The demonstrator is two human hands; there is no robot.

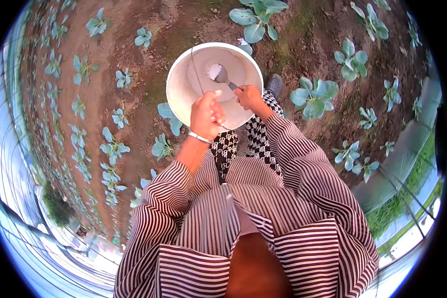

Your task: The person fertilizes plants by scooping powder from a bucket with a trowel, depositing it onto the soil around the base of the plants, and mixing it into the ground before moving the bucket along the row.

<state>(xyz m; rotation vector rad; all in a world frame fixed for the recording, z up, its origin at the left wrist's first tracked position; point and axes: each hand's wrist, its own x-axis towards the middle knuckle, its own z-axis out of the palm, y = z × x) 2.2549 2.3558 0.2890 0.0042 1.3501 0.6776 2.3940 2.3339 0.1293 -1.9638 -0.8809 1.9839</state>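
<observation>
A white bucket [173, 84] hangs or stands in front of my legs, pale granular material lining its bottom. Its thin wire handle [197, 69] runs across the opening into my left hand [207, 115], whose fingers are curled around it. On that wrist sits a pale bracelet [200, 137]. My right hand [250, 98] grips the dark handle of a metal spoon [222, 76]. Inside the bucket's opening, the spoon's bowl carries a small heap of white granules [214, 71]. Whether the bucket touches the soil is unclear.
Leafy blue-green seedlings grow in rows in brown soil, including a large plant [314, 98] to the right and another plant [257, 18] ahead. One plant [171, 118] is close by the bucket's left side. My dark shoe [274, 85] shows beside the rim. Translucent sheeting [397, 174] borders the right.
</observation>
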